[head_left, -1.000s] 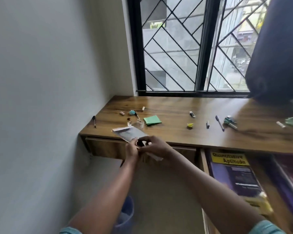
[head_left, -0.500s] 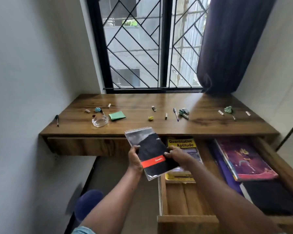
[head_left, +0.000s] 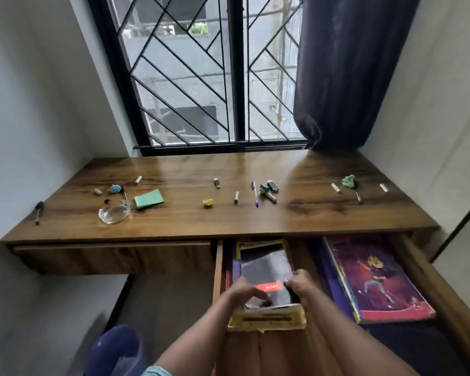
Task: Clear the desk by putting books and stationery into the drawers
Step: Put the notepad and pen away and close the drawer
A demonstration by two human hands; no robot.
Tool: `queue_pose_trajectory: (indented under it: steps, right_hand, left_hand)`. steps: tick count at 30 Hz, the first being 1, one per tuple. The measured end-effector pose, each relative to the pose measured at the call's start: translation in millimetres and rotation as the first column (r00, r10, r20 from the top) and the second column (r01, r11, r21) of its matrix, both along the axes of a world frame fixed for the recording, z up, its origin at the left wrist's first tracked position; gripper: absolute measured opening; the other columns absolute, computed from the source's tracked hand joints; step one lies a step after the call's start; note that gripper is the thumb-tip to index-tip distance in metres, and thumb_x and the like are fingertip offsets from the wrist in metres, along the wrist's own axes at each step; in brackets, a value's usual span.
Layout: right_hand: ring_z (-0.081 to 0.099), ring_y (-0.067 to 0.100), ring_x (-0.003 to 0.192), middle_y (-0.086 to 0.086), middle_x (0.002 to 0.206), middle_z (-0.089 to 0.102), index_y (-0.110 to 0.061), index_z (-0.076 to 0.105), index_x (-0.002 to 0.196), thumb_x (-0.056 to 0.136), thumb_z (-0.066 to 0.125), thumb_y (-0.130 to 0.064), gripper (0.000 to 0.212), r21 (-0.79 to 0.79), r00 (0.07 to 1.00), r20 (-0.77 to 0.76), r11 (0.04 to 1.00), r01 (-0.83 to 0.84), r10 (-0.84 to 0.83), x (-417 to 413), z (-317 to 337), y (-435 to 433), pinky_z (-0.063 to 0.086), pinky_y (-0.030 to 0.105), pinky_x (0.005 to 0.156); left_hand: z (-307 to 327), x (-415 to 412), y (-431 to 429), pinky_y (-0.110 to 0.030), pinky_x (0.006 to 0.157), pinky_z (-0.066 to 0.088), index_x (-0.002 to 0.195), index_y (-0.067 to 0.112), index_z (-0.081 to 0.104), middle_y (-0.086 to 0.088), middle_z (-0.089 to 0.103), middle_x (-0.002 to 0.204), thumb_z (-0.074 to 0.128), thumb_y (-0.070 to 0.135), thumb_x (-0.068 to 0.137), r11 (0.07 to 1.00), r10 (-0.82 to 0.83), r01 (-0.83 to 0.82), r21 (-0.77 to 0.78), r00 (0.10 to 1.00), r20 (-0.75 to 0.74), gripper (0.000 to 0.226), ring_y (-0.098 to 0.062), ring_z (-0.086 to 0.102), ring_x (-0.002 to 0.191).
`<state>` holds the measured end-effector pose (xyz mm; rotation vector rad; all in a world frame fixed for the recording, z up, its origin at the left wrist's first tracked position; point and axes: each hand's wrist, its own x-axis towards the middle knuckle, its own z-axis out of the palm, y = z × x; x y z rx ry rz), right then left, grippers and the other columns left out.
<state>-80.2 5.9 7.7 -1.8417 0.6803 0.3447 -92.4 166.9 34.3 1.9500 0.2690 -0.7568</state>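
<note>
Laying the dark notepad [head_left: 266,267] flat on the yellow book [head_left: 266,318] in the open right drawer [head_left: 218,267], left hand [head_left: 242,291] and right hand [head_left: 300,284] clamped on its near corners should square it before letting go, with pens on the desk [head_left: 174,221] left for later.

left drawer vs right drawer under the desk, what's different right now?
The left drawer is shut; the right drawer is pulled out. The left drawer's contents are hidden; the right drawer shows books, with both hands, left hand and right hand, on a black notepad there. Both have the same dark wood finish.
</note>
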Motion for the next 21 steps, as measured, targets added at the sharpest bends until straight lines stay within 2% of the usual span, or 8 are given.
queue_pose_trajectory:
  steps: [3,5,7,9,11,15,19,21]
  right_hand:
    - [0.062,0.024,0.074,0.017,0.087,0.066,0.000,0.063,0.089,0.082,0.060,0.008,0.010,-0.024,0.999,0.015,0.999,-0.034,0.034,16,-11,0,0.044,0.017,0.056]
    - [0.066,0.032,0.095,0.022,0.106,0.068,0.003,0.064,0.108,0.078,0.063,0.004,0.030,-0.039,0.998,0.015,0.997,-0.064,0.065,27,-22,2,0.048,0.028,0.069]
    - [0.065,0.034,0.102,0.023,0.111,0.067,0.002,0.064,0.111,0.078,0.064,-0.001,0.033,-0.075,0.994,0.014,0.992,-0.107,0.108,36,-28,4,0.052,0.036,0.078]
    - [0.063,0.033,0.108,0.021,0.114,0.066,0.003,0.063,0.114,0.084,0.061,-0.004,0.031,-0.166,0.988,-0.024,0.974,-0.155,0.153,39,-24,9,0.051,0.035,0.085]
    - [0.061,0.031,0.112,0.020,0.119,0.063,0.000,0.060,0.118,0.088,0.054,-0.003,0.031,-0.251,0.984,-0.065,0.952,-0.176,0.164,40,-23,13,0.049,0.031,0.090]
    - [0.050,0.033,0.121,0.019,0.133,0.048,-0.002,0.049,0.129,0.092,0.045,-0.007,0.037,-0.313,0.980,-0.104,0.929,-0.196,0.172,39,-24,20,0.042,0.037,0.099]
    - [0.042,0.032,0.128,0.015,0.141,0.036,-0.005,0.043,0.135,0.096,0.042,-0.011,0.039,-0.381,0.989,-0.086,0.913,-0.147,0.123,32,-28,30,0.040,0.040,0.102]
    - [0.043,0.031,0.124,0.013,0.139,0.035,-0.007,0.043,0.134,0.097,0.041,-0.014,0.038,-0.413,0.989,-0.075,0.898,-0.150,0.130,27,-27,30,0.042,0.039,0.100]
  left_hand:
    - [-12,17,-8,-0.027,0.074,0.050,0.119,0.010,0.053,-0.001,0.055,0.106,0.083,0.015,0.069,0.975,-0.138,0.146,0.166,0.989,-0.059,0.059,-0.015,0.056,0.094]
    - [-14,25,-7,-0.032,0.082,0.052,0.127,0.014,0.049,-0.001,0.054,0.117,0.086,0.017,0.065,0.932,-0.185,0.183,0.313,0.982,-0.023,0.072,-0.018,0.055,0.105]
    - [-15,31,-9,-0.031,0.098,0.044,0.133,0.016,0.042,-0.002,0.045,0.135,0.086,0.029,0.061,0.872,-0.218,0.200,0.447,0.976,-0.012,0.086,-0.023,0.046,0.122]
    - [-34,42,-8,-0.032,0.106,0.036,0.139,0.020,0.037,-0.003,0.036,0.143,0.084,0.043,0.056,0.812,-0.247,0.222,0.539,0.969,-0.028,0.098,-0.027,0.036,0.131]
    - [-32,39,-11,-0.035,0.110,0.034,0.142,0.022,0.034,-0.006,0.031,0.148,0.083,0.049,0.057,0.774,-0.257,0.225,0.592,0.966,-0.031,0.101,-0.029,0.033,0.135]
    - [-27,36,-12,-0.034,0.112,0.036,0.149,0.005,0.016,-0.013,0.016,0.152,0.079,0.041,0.069,0.750,-0.186,0.145,0.646,0.983,-0.006,0.108,-0.029,0.032,0.139]
    - [-35,40,-16,-0.034,0.114,0.030,0.149,0.000,0.015,-0.019,0.012,0.153,0.074,0.046,0.074,0.694,-0.197,0.145,0.705,0.980,-0.008,0.106,-0.032,0.023,0.142]
    - [-30,42,-18,-0.035,0.114,0.027,0.146,-0.001,0.024,-0.022,0.015,0.152,0.068,0.053,0.077,0.636,-0.254,0.193,0.747,0.967,-0.033,0.098,-0.034,0.020,0.142]
